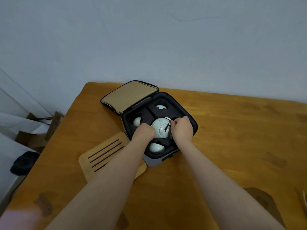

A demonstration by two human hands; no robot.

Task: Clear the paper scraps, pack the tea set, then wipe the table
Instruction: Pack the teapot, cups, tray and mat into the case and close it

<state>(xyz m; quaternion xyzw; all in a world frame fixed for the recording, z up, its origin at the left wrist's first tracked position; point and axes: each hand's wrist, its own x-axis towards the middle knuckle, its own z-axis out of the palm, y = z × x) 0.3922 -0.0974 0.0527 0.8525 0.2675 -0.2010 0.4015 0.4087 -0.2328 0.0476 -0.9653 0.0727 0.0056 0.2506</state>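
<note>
1. Bench (232,133): a wooden top set against a pale wall. On it stands the carrying case (193,123), open, with its tan-lined lid (129,95) laid back on the far left side.

2. Case interior: a black foam insert (147,114) cut into compartments. The white teapot (162,128) sits in the middle compartment, lid on. A dark cord with a red bead (170,121) lies across its top.

3. Cups: I count three white cups, each in its own compartment. The far cup (160,107), the left cup (137,121) and the near cup (157,147) are all set down into the foam. My right arm hides the right-hand compartment, so I cannot tell what it holds.

4. Left grip (145,131): the fingers are curled and closed on the teapot's left side. The knuckles face the camera and the fingertips are hidden.

5. Right grip (181,128): the fingers are curled and closed on the teapot's right side, fingertips beside the red bead. I cannot tell whether they also pinch the cord.

6. Tea tray (103,156): a slotted bamboo tray lies flat on the bench just beside the case's near left side, partly under my left forearm.
</note>
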